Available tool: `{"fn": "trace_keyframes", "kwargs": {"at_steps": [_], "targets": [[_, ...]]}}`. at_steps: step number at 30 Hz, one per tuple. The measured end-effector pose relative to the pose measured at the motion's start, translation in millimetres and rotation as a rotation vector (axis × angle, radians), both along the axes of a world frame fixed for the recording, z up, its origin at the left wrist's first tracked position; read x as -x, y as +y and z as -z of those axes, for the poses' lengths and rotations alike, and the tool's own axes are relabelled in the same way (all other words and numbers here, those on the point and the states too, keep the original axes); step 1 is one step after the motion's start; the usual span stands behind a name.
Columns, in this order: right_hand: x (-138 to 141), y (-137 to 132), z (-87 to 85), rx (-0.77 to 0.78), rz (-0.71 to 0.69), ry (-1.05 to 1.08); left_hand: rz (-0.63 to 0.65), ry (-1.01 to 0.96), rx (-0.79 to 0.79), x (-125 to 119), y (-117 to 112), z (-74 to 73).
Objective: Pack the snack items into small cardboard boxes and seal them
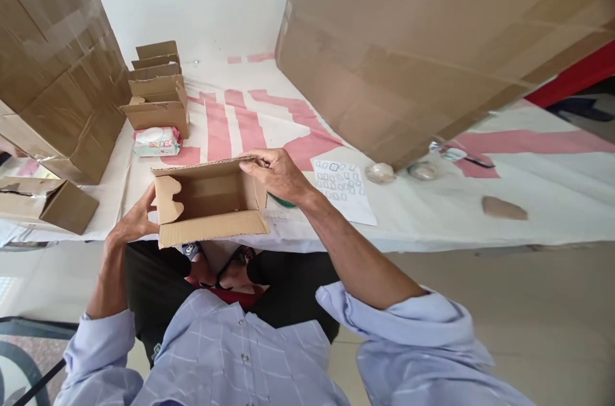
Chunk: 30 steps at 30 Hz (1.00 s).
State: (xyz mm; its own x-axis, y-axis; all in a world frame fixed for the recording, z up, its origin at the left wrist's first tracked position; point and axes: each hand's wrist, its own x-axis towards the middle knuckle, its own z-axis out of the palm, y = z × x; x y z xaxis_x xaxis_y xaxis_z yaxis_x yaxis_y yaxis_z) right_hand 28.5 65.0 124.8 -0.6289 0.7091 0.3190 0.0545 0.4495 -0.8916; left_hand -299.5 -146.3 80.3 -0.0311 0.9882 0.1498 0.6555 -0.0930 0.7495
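Note:
An open cardboard box [214, 228] lies at the table's near edge, its opening toward me and its inside bare. A flap with a wavy cut edge stands at its left end. My left hand [137, 217] is closed around that left end, most of its fingers hidden behind the cardboard. At the far right corner my right hand [279, 174] pinches the rim, thumb on the inner side. Part of a green curved thing [281, 201] shows beneath my right wrist. To the right lies a white sheet [343, 191] with rows of small drawn shapes.
Large cartons [62, 79] stand at left; a bigger carton [408, 54] stands at right. Several open small boxes [156, 114] line up behind a wet-wipes pack [156, 141]. Tape rolls [379, 173], scissors [464, 155] and a cardboard scrap [504, 208] lie right. A taped box [70, 206] sits far left.

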Motion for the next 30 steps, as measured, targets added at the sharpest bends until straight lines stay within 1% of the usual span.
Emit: {"fn": "trace_keyframes", "kwargs": {"at_steps": [3, 6, 8, 11, 13, 15, 17, 19, 22, 25, 28, 30], "targets": [[-2, -10, -5.3, -0.023, -0.015, 0.019, -0.056, 0.02, -0.016, -23, -1, -7.6], [-8, -17, -10.0, -0.012, -0.008, 0.015, -0.092, -0.008, -0.086, -34, -3, -11.5], [-13, -17, -9.9, 0.002, 0.002, 0.001, -0.104, -0.04, -0.123, -41, -8, -10.3], [-22, -9, -0.4, 0.063, 0.023, 0.014, -0.132, -0.093, -0.18, -51, -19, -4.0], [-27, 1, 11.5, 0.178, 0.033, 0.024, -0.155, -0.124, -0.204, -56, -25, 0.7], [-32, 10, 25.2, 0.34, 0.034, 0.005, -0.154, -0.153, -0.214, -61, -28, 2.8], [-36, 16, 37.8, 0.486, 0.02, -0.018, -0.124, -0.177, -0.225, -65, -30, 0.8], [-38, 18, 48.0, 0.568, 0.001, -0.016, -0.097, -0.181, -0.243, -70, -30, -5.1], [-38, 20, 58.4, 0.607, -0.012, 0.008, -0.067, -0.15, -0.253, -80, -27, -15.5], [-35, 23, 63.1, 0.63, -0.005, 0.014, -0.065, -0.121, -0.269, -86, -22, -18.1], [-27, 27, 60.3, 0.621, 0.0, -0.002, -0.12, -0.091, -0.273, -79, -16, -9.3], [-18, 30, 53.5, 0.586, -0.015, -0.01, -0.158, -0.085, -0.251, -65, -12, -0.1]]}}
